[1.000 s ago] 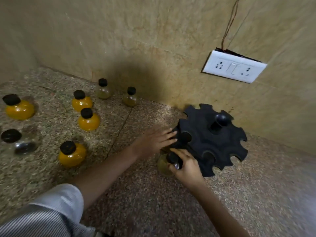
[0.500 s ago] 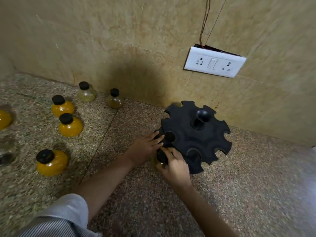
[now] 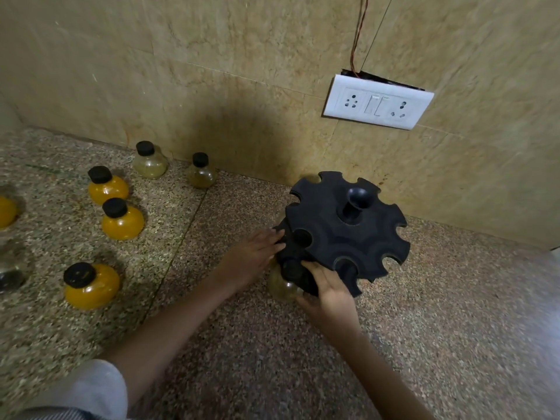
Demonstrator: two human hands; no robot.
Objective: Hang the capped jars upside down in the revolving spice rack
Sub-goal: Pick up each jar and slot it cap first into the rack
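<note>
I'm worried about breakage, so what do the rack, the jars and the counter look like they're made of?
Rack: matte black with moulded notches, probably plastic. Jars: clear bodies showing yellow contents, glass or clear plastic, cannot tell which; dull black caps, likely plastic. Counter: speckled stone with a slight sheen, looks like granite.

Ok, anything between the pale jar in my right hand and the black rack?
Nothing visible: the pale black-capped glass jar in the right hand touches the lower tier of the black notched rack; the left hand rests alongside.
</note>
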